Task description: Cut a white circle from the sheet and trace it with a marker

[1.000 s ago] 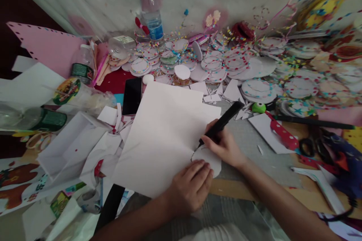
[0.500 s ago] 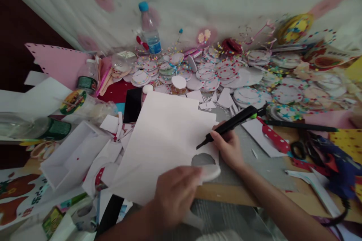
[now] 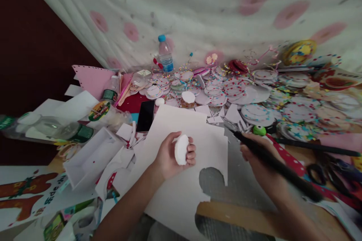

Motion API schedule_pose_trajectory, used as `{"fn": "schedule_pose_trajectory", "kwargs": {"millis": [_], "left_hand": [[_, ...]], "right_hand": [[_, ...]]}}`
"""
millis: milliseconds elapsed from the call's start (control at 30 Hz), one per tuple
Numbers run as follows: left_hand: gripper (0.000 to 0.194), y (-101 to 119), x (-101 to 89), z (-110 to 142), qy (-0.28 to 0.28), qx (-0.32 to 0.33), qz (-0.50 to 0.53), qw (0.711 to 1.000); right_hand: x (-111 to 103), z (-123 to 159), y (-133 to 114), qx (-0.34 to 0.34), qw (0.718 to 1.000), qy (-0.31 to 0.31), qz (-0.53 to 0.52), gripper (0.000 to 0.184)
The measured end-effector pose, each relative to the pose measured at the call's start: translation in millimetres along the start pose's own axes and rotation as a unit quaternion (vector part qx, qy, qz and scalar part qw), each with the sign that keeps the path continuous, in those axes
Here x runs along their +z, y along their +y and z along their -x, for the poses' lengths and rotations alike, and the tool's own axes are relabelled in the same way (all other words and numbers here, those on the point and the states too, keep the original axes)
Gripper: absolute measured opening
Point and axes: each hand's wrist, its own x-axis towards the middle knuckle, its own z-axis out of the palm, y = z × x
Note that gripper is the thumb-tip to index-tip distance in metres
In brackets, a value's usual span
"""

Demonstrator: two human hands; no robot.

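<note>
In my left hand (image 3: 165, 158) a small white foam disc (image 3: 181, 150) is held tilted, with its face toward me and my fingers curled round its edge. Beneath that hand lies a large white foam sheet (image 3: 166, 124) with round cut-outs in its right and lower edges. My right hand (image 3: 260, 158), to the right of the sheet, is wrapped round a black pen-shaped cutter (image 3: 279, 167). The cutter's thin tip points up and left, and its rear end is blurred by motion.
Stacks of decorated white discs (image 3: 234, 88) line the back against a curtain. A phone (image 3: 145, 116), a white box (image 3: 93, 158) and bottles (image 3: 165, 55) stand left of centre and behind. Scissors (image 3: 316, 173) lie at the right. The desk's front edge (image 3: 240, 212) is close to me.
My left hand has lifted the disc from beside the round hole and turned it upright over the sheet. My right hand has drawn the cutter away to the right. The view has shifted.
</note>
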Motion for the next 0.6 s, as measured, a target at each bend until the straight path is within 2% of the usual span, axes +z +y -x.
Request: {"fn": "schedule_pose_trajectory", "kwargs": {"millis": [100, 167, 233, 300, 367, 500, 600], "left_hand": [[0.034, -9, -2.1, -9, -0.042, -0.027, 0.052, 0.997], [0.035, -13, -4.2, -10, -0.051, -0.025, 0.065, 0.996], [0.033, -12, -5.7, -6, -0.055, -0.006, 0.051, 0.997], [0.032, -5, -7.4, 1, -0.048, 0.033, 0.018, 0.998], [0.035, 4, -11.5, 11, -0.028, 0.087, -0.027, 0.995], [0.041, 11, -31.0, 30, 0.029, 0.186, -0.096, 0.977], [0.041, -6, -46.6, 38, 0.053, 0.185, -0.092, 0.977]], "right_hand": [[0, 7, 0, -0.057, 0.985, -0.159, 0.041, 0.04], [4, 13, -3, -0.091, 0.955, -0.273, 0.066, 0.045], [8, 17, -5, -0.157, 0.921, -0.342, 0.102, 0.048], [8, 20, -4, -0.23, 0.888, -0.374, 0.137, 0.049], [2, 21, -2, -0.261, 0.868, -0.386, 0.171, 0.051], [-19, 18, 5, -0.221, 0.874, -0.38, 0.209, 0.053], [-34, 15, 9, -0.198, 0.869, -0.401, 0.212, 0.058]]}}
